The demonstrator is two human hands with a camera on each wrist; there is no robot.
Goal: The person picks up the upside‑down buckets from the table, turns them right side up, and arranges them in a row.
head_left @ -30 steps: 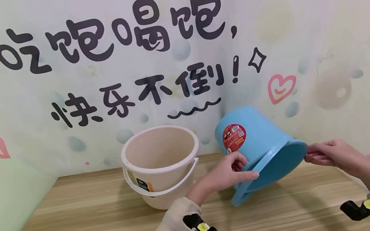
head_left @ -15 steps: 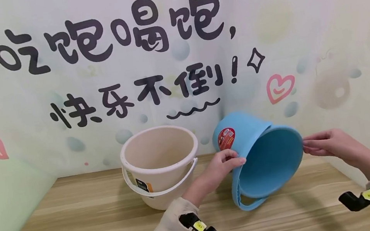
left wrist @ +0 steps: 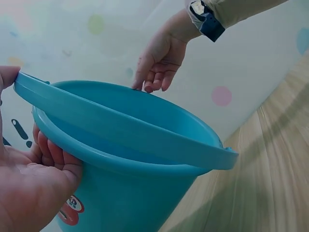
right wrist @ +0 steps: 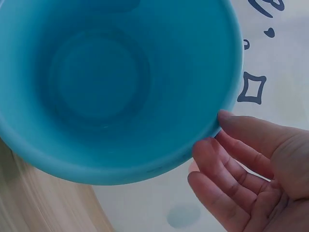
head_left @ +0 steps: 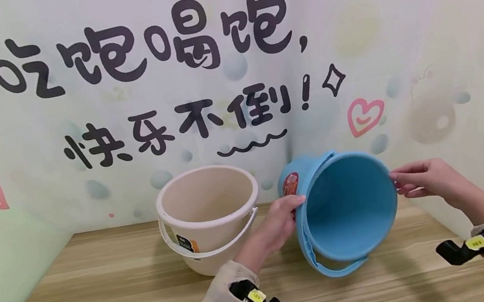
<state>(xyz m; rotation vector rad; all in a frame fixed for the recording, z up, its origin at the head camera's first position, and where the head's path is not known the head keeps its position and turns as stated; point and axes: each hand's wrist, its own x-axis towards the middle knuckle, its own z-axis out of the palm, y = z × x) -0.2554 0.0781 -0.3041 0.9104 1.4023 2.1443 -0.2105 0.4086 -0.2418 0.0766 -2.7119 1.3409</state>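
Note:
A blue plastic bucket [head_left: 350, 203] lies tipped on its side, its mouth turned toward me and its round red label at the far left side. My left hand [head_left: 279, 222] holds the left edge of the bucket. In the left wrist view, that thumb touches the end of the bucket's handle [left wrist: 125, 126] while the curled fingers [left wrist: 55, 153] lie against the outside below the rim. Opposite, my right hand [head_left: 434, 182] pinches the right rim, with the thumb at the lip and fingers behind it. The handle hangs along the lower left of the mouth.
Just left of the blue bucket, a cream bucket [head_left: 206, 266] stands upright with its white handle down in front. Both are on a wood-grain table [head_left: 104, 291]. Behind rises a printed wall cloth [head_left: 126, 105] with large black lettering.
The blue bucket has turned from mouth-right and downward to facing me, its handle swinging along. My left hand slid slightly left; my right hand rose a little on the rim.

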